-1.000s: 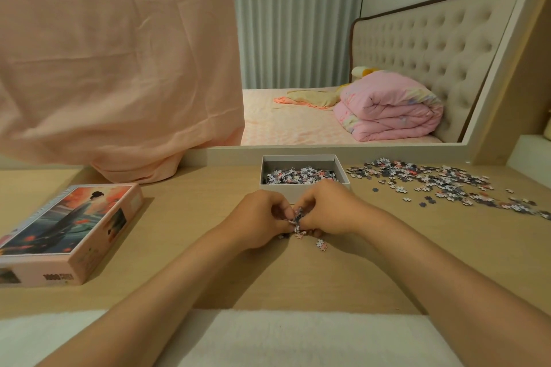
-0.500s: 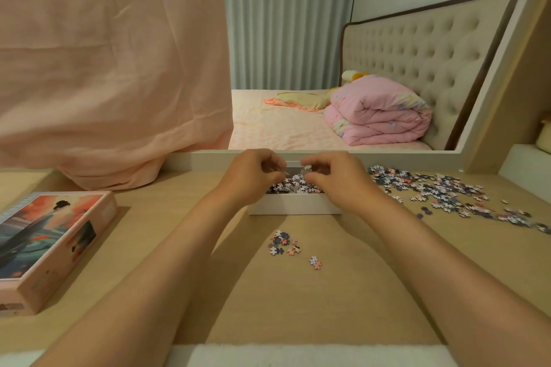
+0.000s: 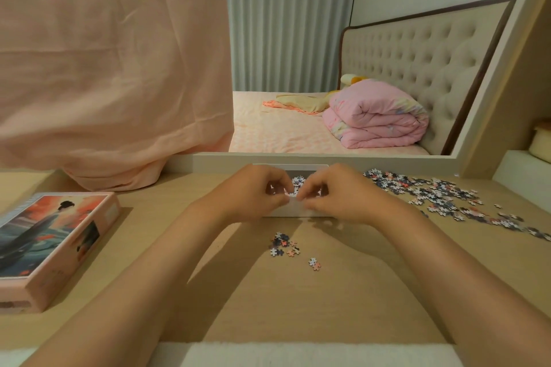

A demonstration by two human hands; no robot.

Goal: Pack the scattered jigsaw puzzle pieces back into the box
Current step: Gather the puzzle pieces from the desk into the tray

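As left hand [image 3: 250,192], right hand [image 3: 338,195] mask box [image 3: 286,211], lid [image 3: 53,235], pieces [image 3: 432,191] flanking

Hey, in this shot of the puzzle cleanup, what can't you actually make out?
Head view only.
Inside of the white cardboard box: mostly hidden behind the left hand and right hand, so its fill is unclear.
Whether either hand holds pieces: curled fingers hide it.
Pink picture-printed lid box: cut off by the left edge; its side print is blurred.
Scattered jigsaw pieces on the right: reach the right edge, too small to count.
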